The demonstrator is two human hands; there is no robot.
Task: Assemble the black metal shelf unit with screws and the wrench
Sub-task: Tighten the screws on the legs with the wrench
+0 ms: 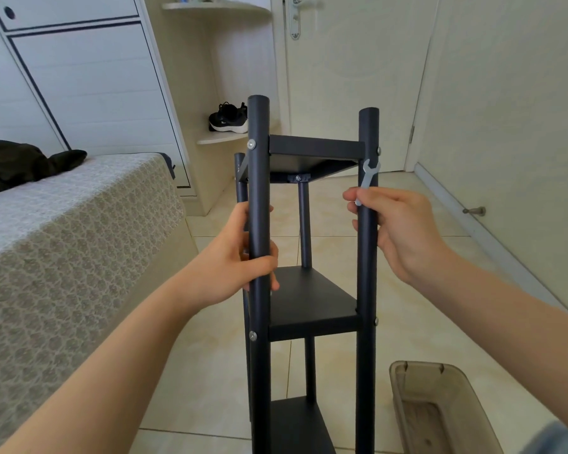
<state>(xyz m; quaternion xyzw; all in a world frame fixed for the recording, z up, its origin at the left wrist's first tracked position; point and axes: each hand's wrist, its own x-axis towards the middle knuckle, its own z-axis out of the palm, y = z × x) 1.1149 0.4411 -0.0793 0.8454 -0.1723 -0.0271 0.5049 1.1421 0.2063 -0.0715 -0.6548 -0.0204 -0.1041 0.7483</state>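
Note:
The black metal shelf unit (pixel 312 303) stands upright on the floor in front of me, with three square shelves between round posts. Silver screw heads (pixel 251 144) show on the posts at each shelf. My left hand (pixel 233 257) grips the near left post between the top and middle shelf. My right hand (pixel 397 224) is at the near right post and pinches a small silver wrench (pixel 368 178), whose open jaw points up just below the top shelf's screw.
A bed (pixel 63 240) with a patterned cover is close on the left, dark clothing on it. A translucent brown plastic bin (pixel 440 407) sits on the tiled floor at lower right. A corner shelf with a black shoe (pixel 228 117) and a closed door (pixel 348 77) are behind.

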